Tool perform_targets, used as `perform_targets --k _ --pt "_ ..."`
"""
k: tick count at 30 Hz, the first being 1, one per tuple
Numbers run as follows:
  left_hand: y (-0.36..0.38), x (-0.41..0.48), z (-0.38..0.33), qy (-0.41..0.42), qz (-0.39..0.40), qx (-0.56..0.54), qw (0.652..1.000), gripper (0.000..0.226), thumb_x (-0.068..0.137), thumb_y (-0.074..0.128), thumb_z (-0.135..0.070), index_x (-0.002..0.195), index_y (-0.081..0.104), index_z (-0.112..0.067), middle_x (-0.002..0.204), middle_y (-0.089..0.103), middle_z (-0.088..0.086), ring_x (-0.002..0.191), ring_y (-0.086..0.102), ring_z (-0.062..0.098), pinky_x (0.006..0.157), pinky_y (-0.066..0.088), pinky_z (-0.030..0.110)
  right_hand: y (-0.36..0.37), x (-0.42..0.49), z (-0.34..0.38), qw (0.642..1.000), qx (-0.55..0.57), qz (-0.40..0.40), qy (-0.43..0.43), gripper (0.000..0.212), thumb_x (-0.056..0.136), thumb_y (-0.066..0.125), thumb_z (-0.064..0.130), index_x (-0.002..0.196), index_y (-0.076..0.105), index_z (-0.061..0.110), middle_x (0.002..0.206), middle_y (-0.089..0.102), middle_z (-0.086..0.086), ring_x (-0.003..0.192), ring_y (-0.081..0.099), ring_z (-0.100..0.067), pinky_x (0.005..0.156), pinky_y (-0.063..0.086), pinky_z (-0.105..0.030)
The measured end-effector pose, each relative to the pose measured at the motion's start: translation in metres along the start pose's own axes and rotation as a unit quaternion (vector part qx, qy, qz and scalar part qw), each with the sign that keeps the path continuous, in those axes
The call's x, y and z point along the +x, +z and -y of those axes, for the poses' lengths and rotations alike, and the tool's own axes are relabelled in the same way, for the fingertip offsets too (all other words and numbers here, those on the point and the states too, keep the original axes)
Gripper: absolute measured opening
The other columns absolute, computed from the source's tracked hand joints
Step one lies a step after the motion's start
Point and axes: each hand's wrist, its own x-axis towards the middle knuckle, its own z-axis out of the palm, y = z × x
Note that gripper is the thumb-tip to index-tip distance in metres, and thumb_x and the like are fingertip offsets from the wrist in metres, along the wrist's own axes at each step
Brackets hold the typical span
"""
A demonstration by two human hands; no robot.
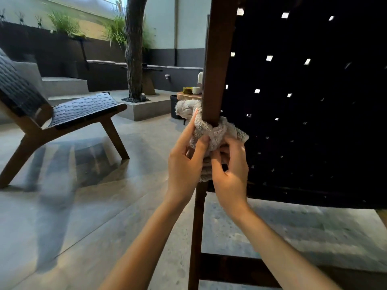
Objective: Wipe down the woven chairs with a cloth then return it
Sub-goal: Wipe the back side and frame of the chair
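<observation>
A fluffy beige cloth [217, 130] is wrapped around the dark wooden post [217, 59] of the near woven chair, whose black woven back [303, 101] fills the right side. My left hand [186, 162] pinches the cloth from the left of the post. My right hand [230, 176] grips the cloth from the right, fingers curled into it. A second woven chair [69, 111] with wooden legs stands apart at the left.
A tree trunk [134, 49] rises from a concrete planter [144, 109] in the middle distance. A small wooden table [188, 96] with cups sits behind the post. Concrete steps [62, 84] and a planted ledge line the back wall. Grey floor [83, 206] lies open at left.
</observation>
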Motion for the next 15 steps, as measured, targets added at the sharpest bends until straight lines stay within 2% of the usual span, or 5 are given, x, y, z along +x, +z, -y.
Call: perform_targets --k 3,7,10,11,15 --pt "-0.004 -0.018 0.023 -0.043 0.011 0.007 0.999 0.048 0.094 0.053 -0.012 0.14 0.042 -0.02 0.126 0.062 -0.001 0.11 0.062 0.006 0.086 0.052 0.02 0.001 -0.02 -0.019 0.999 0.002 0.035 0.039 0.048 0.097 0.052 0.011 0.121 0.041 0.05 0.124 0.048 0.013 0.114 0.049 0.005 0.094 0.043 -0.011" --pt "-0.008 -0.039 0.053 -0.106 0.012 0.025 0.994 0.044 0.094 0.054 -0.013 0.137 0.049 -0.019 0.115 0.067 -0.006 0.1 0.066 0.009 0.086 0.056 0.033 0.005 -0.044 -0.047 0.991 -0.011 0.079 0.11 0.043 0.097 0.049 0.019 0.132 0.041 0.045 0.134 0.045 0.009 0.124 0.045 -0.004 0.103 0.042 -0.025" --pt "-0.008 -0.049 0.067 -0.122 -0.01 0.038 0.992 0.038 0.092 0.058 -0.014 0.13 0.058 -0.018 0.104 0.071 -0.002 0.093 0.068 0.018 0.083 0.057 0.042 0.005 -0.052 -0.052 0.988 -0.001 0.081 0.128 0.038 0.098 0.05 0.012 0.129 0.046 0.032 0.124 0.05 0.015 0.114 0.044 0.013 0.092 0.038 -0.004" --pt "-0.008 -0.051 0.069 -0.124 -0.024 0.042 0.991 0.034 0.091 0.06 -0.013 0.125 0.062 -0.019 0.1 0.072 -0.002 0.091 0.069 0.018 0.081 0.057 0.043 0.006 -0.054 -0.053 0.989 0.005 0.073 0.131 0.034 0.097 0.051 0.01 0.126 0.049 0.029 0.12 0.052 0.015 0.111 0.047 0.013 0.089 0.039 -0.003" --pt "-0.008 -0.062 0.083 -0.116 -0.044 0.08 0.989 0.02 0.09 0.062 -0.02 0.107 0.07 -0.027 0.089 0.072 -0.001 0.083 0.068 0.023 0.074 0.057 0.048 0.003 -0.071 -0.059 0.984 0.003 0.057 0.171 0.027 0.096 0.053 0.011 0.12 0.058 0.022 0.116 0.061 0.003 0.106 0.058 -0.005 0.09 0.05 -0.019"
